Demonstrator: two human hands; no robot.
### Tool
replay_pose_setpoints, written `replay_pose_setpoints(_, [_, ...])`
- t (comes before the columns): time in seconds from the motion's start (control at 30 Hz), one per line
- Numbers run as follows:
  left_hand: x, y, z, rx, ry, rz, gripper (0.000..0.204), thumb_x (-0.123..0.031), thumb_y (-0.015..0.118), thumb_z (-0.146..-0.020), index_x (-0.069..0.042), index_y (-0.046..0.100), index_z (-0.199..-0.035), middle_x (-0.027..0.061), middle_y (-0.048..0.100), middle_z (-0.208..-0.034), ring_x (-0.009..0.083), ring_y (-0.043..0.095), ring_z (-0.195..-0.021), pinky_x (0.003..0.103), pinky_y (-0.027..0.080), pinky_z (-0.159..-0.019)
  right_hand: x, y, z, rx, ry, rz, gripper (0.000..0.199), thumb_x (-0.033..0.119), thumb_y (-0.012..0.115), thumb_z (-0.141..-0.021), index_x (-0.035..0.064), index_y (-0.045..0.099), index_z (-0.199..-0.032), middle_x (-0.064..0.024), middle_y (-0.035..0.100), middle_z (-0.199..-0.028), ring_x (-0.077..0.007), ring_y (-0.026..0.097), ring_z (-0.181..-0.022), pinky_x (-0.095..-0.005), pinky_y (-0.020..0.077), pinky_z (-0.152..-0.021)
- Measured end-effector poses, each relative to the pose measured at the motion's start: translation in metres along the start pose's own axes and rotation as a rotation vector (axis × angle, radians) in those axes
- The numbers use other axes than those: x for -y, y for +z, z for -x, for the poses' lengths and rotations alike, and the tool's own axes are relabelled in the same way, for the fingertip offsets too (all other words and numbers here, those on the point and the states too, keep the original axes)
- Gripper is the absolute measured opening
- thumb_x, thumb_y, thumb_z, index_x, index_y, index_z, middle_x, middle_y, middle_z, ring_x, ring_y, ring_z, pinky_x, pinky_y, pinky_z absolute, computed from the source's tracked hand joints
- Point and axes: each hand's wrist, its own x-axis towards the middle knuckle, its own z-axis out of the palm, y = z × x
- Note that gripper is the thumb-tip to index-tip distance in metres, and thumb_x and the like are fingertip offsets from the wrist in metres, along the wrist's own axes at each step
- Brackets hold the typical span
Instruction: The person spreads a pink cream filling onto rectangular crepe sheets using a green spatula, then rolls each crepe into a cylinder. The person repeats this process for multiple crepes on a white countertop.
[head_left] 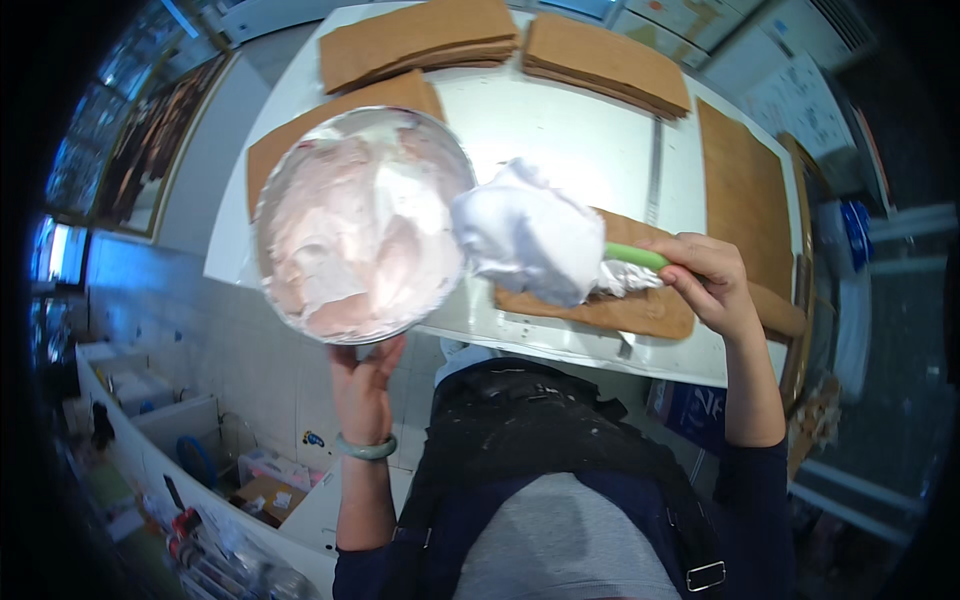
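My left hand (362, 378) is closed on the underside of a large round bowl (262, 215), holding it up and tilted toward me; most of the fingers are hidden beneath it. Inside the bowl is thick white and pale pink cream (385, 225). To the right, my right hand (708, 278) grips the green handle of a spatula (637, 256). A big lump of white cream (530, 235) covers the spatula's blade, close to the bowl's right rim. Below the spatula, a brown sheet that looks like sponge cake (600, 310) lies on the white table (560, 130).
Stacks of brown sheets (420, 45) (605, 65) lie along the table's far edge, with another brown sheet (745, 195) at the right. A thin metal strip (655, 170) rests on the tabletop. Rolled brown material (775, 312) is beyond my right wrist. Open bins (180, 430) stand lower left.
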Motion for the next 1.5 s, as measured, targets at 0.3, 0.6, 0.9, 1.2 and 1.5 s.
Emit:
replay_pose_setpoints(0.3, [-0.003, 0.004, -0.004, 0.020, 0.006, -0.051, 0.068, 0.009, 0.044, -0.094, -0.007, 0.026, -0.157, 0.0175, 0.038, -0.157, 0.0431, 0.061, -0.127, 0.049, 0.053, -0.110, -0.091, 0.012, 0.206, -0.478, 0.397, 0.667, 0.036, 0.001, 0.070, -0.093, 0.0046, 0.072, -0.129, -0.0084, 0.059, -0.079, -0.0169, 0.055, -0.068, -0.0292, 0.0455, -0.062])
replay_pose_setpoints(0.6, [-0.006, 0.005, -0.003, 0.018, -0.003, -0.067, 0.063, 0.008, 0.044, -0.096, -0.005, 0.027, -0.156, 0.0170, 0.041, -0.154, 0.0442, 0.060, -0.128, 0.051, 0.052, -0.110, -0.104, 0.024, 0.218, -0.622, 0.769, -0.240, 0.035, 0.010, 0.057, -0.105, 0.0053, 0.066, -0.139, 0.0050, 0.057, -0.078, -0.0011, 0.044, -0.061, -0.0193, 0.0343, -0.054])
replay_pose_setpoints(0.9, [0.000, 0.001, -0.001, 0.057, 0.014, 0.002, 0.069, 0.011, 0.054, -0.095, -0.010, 0.029, -0.156, 0.0118, 0.037, -0.155, 0.0328, 0.058, -0.130, 0.046, 0.054, -0.106, 0.064, -0.006, -0.065, -0.071, -0.207, 0.713, 0.035, 0.009, 0.067, -0.095, 0.0120, 0.072, -0.130, -0.0056, 0.061, -0.077, -0.0172, 0.056, -0.063, -0.0322, 0.0442, -0.057])
replay_pose_setpoints(1.2, [-0.006, 0.000, 0.001, 0.085, -0.021, 0.030, 0.077, 0.010, 0.058, -0.096, -0.009, 0.022, -0.161, 0.0100, 0.036, -0.157, 0.0253, 0.050, -0.136, 0.038, 0.051, -0.108, 0.123, 0.133, -0.240, 0.295, -0.673, 0.893, 0.021, 0.012, 0.065, -0.093, 0.0121, 0.075, -0.112, -0.0056, 0.070, -0.085, -0.0246, 0.073, -0.081, -0.0396, 0.0579, -0.070])
replay_pose_setpoints(1.5, [-0.007, 0.003, 0.002, 0.120, 0.054, 0.009, 0.076, 0.010, 0.049, -0.097, -0.011, 0.017, -0.162, 0.0113, 0.035, -0.160, 0.0295, 0.051, -0.138, 0.044, 0.049, -0.113, 0.113, 0.094, -0.201, 0.715, -0.398, 0.456, 0.027, 0.012, 0.071, -0.090, 0.0060, 0.077, -0.115, -0.0129, 0.072, -0.080, -0.0305, 0.070, -0.074, -0.0397, 0.0538, -0.068])
